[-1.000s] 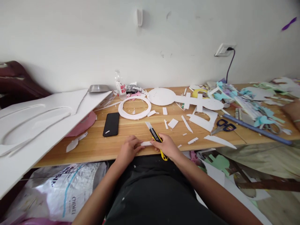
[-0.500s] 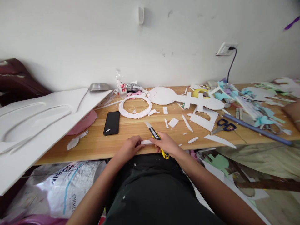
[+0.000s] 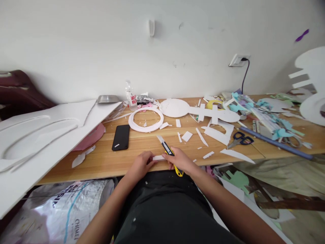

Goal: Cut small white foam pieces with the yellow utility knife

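Observation:
Between my two hands, close to the table's front edge, is a small white foam strip (image 3: 158, 158). My left hand (image 3: 142, 164) pinches its left end. My right hand (image 3: 179, 159) grips a yellow and black utility knife (image 3: 167, 148) and also holds the strip's right end with its fingertips. The knife's blade points up and to the left, away from the strip. Beyond the hands lie a white foam ring (image 3: 131, 122) and several small white offcuts, one a square piece (image 3: 187, 136). A black phone (image 3: 121, 137) lies to the left.
Large white foam sheets (image 3: 50, 135) cover the left side. Scissors (image 3: 240, 139), a blue tube (image 3: 275, 142) and a pile of coloured scraps (image 3: 261, 115) lie to the right. A plastic bottle (image 3: 131, 98) stands at the back by the wall. A white cut-out shape (image 3: 311, 88) rises at the far right.
The view has tilted slightly up and turned right. A large white cut-out has come into view at the far right, where an arm was before. My hands keep nearly the same hold.

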